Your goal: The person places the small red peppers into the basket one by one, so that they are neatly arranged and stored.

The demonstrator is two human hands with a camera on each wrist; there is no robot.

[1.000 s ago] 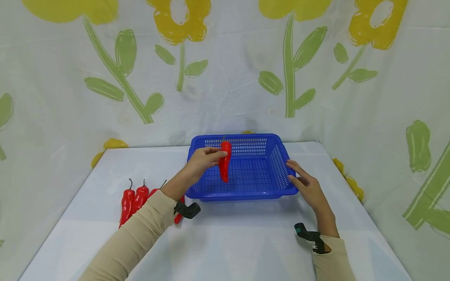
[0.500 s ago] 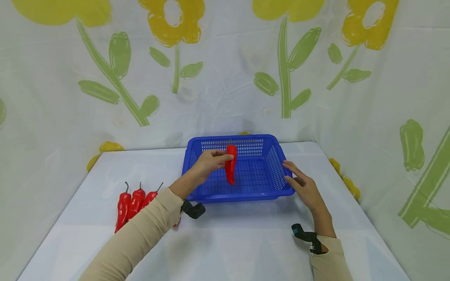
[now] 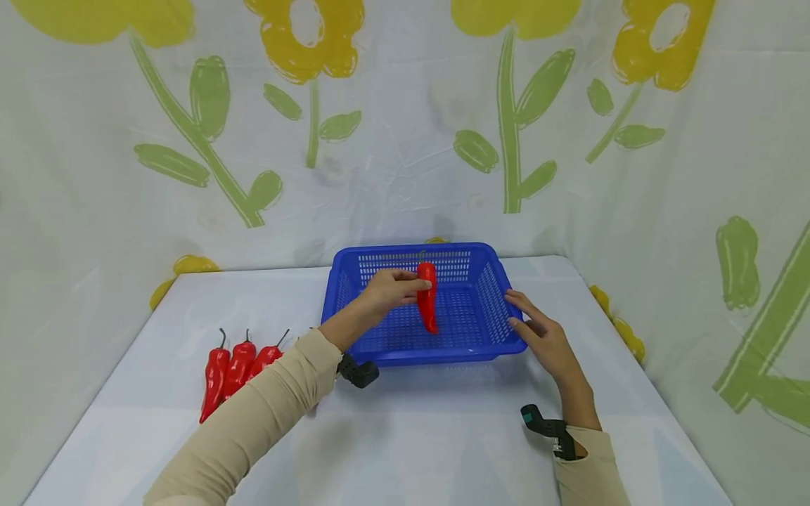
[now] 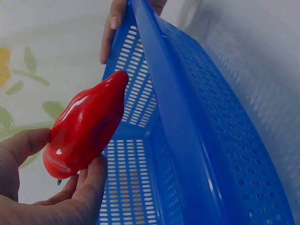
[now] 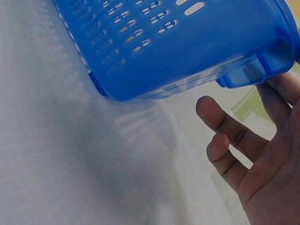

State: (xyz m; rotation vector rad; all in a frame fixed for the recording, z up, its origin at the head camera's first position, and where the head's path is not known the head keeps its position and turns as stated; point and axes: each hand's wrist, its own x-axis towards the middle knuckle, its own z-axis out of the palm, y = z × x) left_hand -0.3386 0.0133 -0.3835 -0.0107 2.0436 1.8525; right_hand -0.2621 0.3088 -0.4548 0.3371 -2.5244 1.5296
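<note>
- Pinching with the fingers of the left hand (image 3: 387, 289), in the head view: holding a red pepper (image 3: 427, 302) almost upright over the blue basket (image 3: 436, 356), stem toward twelve o'clock, tip toward six.
- Note three more red peppers (image 3: 239, 369) on the desk (image 3: 443, 436), at eight o'clock from the basket; cannot tell how much lies behind the sleeve (image 3: 259, 414).
- Best lower the held pepper well inside the rim before easing the pinch, rather than dropping it.
- Left wrist view: gripping toward the stem end between thumb and fingers, tip free toward one o'clock. Probably slick, so pinch evenly and gently.
- Stay clear of the near rim, at three o'clock from the pepper, to avoid a knock.
- Right wrist view: reaching the rim toward three o'clock with some fingers of the right hand (image 3: 549, 344), spreading two others wide in free air; cannot tell how firmly. Steady the basket lightly, without tipping.
</note>
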